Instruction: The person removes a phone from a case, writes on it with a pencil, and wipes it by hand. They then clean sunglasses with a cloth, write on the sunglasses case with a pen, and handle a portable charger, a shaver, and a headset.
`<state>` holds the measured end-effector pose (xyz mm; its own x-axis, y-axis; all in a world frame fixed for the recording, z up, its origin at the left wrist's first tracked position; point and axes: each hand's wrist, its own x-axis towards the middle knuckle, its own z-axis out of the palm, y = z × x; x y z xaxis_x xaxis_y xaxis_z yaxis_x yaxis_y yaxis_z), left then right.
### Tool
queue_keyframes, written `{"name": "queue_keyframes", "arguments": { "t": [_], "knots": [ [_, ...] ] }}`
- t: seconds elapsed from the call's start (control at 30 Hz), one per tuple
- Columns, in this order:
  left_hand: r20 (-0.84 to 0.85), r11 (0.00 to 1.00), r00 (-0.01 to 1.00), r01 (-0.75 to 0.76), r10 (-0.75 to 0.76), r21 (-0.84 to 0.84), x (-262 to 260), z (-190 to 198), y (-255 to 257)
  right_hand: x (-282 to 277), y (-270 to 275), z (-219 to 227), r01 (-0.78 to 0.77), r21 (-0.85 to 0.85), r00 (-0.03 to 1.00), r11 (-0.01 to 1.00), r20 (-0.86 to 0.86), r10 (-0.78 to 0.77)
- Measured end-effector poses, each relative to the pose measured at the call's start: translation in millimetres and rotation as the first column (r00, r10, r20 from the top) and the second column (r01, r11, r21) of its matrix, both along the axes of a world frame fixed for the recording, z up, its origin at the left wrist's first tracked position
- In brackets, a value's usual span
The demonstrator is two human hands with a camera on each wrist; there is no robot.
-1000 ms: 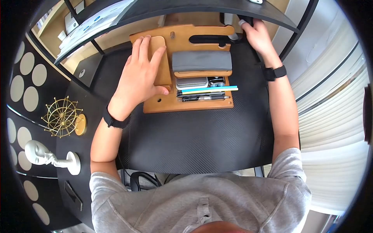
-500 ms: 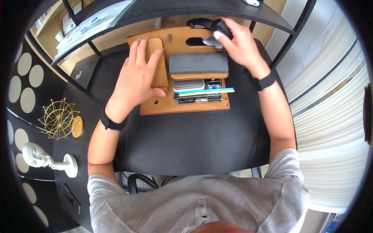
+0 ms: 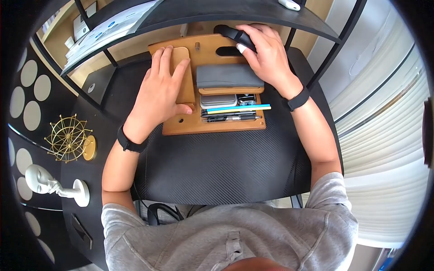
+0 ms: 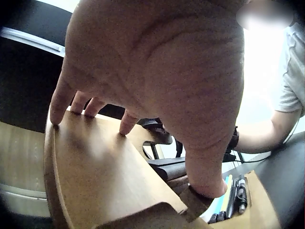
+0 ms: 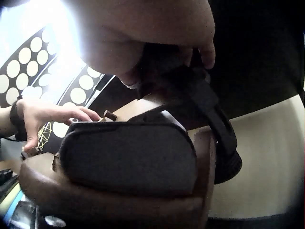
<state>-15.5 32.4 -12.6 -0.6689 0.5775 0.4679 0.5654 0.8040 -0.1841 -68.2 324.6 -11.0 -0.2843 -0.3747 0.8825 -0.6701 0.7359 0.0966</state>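
Observation:
A wooden desk organizer (image 3: 214,129) stands on the black desk. My left hand (image 3: 159,92) lies over its raised wooden panel (image 4: 97,162), fingertips touching the face and thumb near the lower edge. At the upper right, my right hand (image 3: 267,56) grips a long black item (image 3: 229,32) with jointed sections and a rounded end; its exact kind cannot be told. That item lies across the organizer's top edge, over the oval slot (image 3: 229,51). A dark grey case (image 3: 229,76) rests on the ledge just below the right hand.
The organizer's lower tray holds a silver case (image 3: 218,100), pens and a blue-and-yellow strip (image 3: 237,108). A black shelf (image 3: 217,10) overhangs the back. At left stand a gold wheel ornament (image 3: 68,137) and a white head figurine (image 3: 40,178). A pale curtain (image 3: 375,171) hangs at right.
My right hand has come from behind the organizer's right side, bringing the black item up to its top edge. A black thing seen through the slot is gone from there. My left hand stays on the panel.

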Motion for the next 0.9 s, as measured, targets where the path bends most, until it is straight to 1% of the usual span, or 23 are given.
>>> {"name": "queue_keyframes", "arguments": {
  "t": [0.13,0.23,0.33,0.37,0.47,0.57,0.67,0.7,0.8,0.83,0.9],
  "knots": [
    [0.036,1.000,0.999,-0.014,0.013,0.020,1.9,2.8,2.0,6.8,-7.7,5.5,-0.032,0.050,0.999,0.998,-0.011,0.033],
    [0.033,1.000,0.999,-0.011,0.011,0.013,2.5,3.4,1.5,-5.7,-13.2,-11.3,-0.058,-0.051,0.997,0.997,0.044,0.061],
    [-0.018,1.000,1.000,0.000,0.000,0.005,0.5,0.3,-0.5,-5.4,-18.2,-8.7,-0.032,-0.055,0.999,0.998,-0.016,0.031],
    [0.001,1.000,1.000,-0.005,0.005,0.010,1.4,1.7,0.4,-1.7,-19.9,-7.0,-0.023,-0.053,1.000,0.998,0.016,0.023],
    [0.042,1.000,0.999,-0.014,0.013,0.018,3.9,4.6,1.4,-0.1,-17.8,-1.9,0.055,0.017,0.998,0.998,0.008,-0.055],
    [0.042,1.000,0.999,-0.010,0.009,0.018,4.5,5.0,0.3,3.6,-12.2,4.3,0.052,0.015,0.995,0.999,0.087,-0.054],
    [0.043,1.000,0.999,-0.013,0.013,0.012,5.6,6.0,1.1,4.1,-2.0,11.9,0.031,0.005,0.958,1.000,0.286,-0.031],
    [0.041,1.000,0.999,-0.017,0.017,0.006,5.4,5.7,0.8,5.4,3.5,16.6,0.052,0.051,0.936,0.997,0.347,-0.066],
    [0.040,1.000,0.999,-0.019,0.019,0.000,4.8,6.5,2.0,9.3,12.2,27.0,0.061,0.079,0.927,0.995,0.365,-0.086],
    [0.043,1.000,0.999,-0.023,0.023,-0.001,5.3,5.9,1.2,7.6,13.9,26.3,0.051,0.057,0.939,0.997,0.337,-0.067],
    [0.041,1.000,0.999,-0.014,0.014,0.010,5.3,5.0,1.6,8.6,16.5,29.1,0.043,0.073,0.917,0.996,0.392,-0.068]
  ]
}}
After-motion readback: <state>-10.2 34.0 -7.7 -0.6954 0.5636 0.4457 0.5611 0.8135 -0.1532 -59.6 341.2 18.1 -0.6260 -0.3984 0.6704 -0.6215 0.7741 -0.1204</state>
